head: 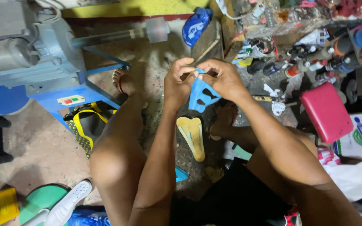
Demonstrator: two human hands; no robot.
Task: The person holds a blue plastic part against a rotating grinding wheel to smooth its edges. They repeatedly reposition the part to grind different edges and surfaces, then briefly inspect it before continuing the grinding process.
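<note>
Holding item: blue cut-out piece, pinched at its top edge by our left hand and right hand, both closed on it | below it: yellow soles on floor | risk, as we judge: thin strips tearing if we pull apart | right of it: pink block | beyond it: bottles, knockable.

Blue strap piece: matt rubbery plastic (flexible-looking); floor rough concrete; pink box smooth plastic.
</note>
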